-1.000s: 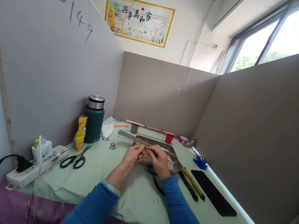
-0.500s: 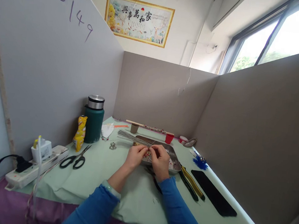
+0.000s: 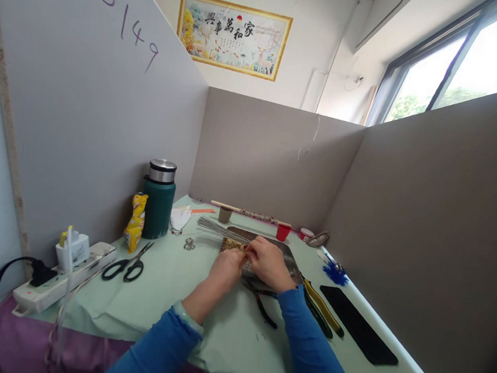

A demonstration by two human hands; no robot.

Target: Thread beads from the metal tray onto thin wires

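Observation:
Close together over the near side of a metal tray, my left hand and my right hand meet with their fingertips pinched. What sits between them is too small and too covered to name; a speck of red shows there. Beads in gold and mixed colours lie in the tray behind my fingers. A bundle of thin metal wires rests across the tray's left rim. Just below my hands lie dark-handled pliers on the green cloth.
Yellow-and-green-handled pliers and a black flat strip lie at right. Scissors, a green thermos, a yellow packet and a power strip stand left. Small cups and a beaded stick lie behind the tray.
My right hand has turned over, its back now facing up more, with the wrist shifted right. My left hand has curled tighter. More of the dark-handled pliers shows.

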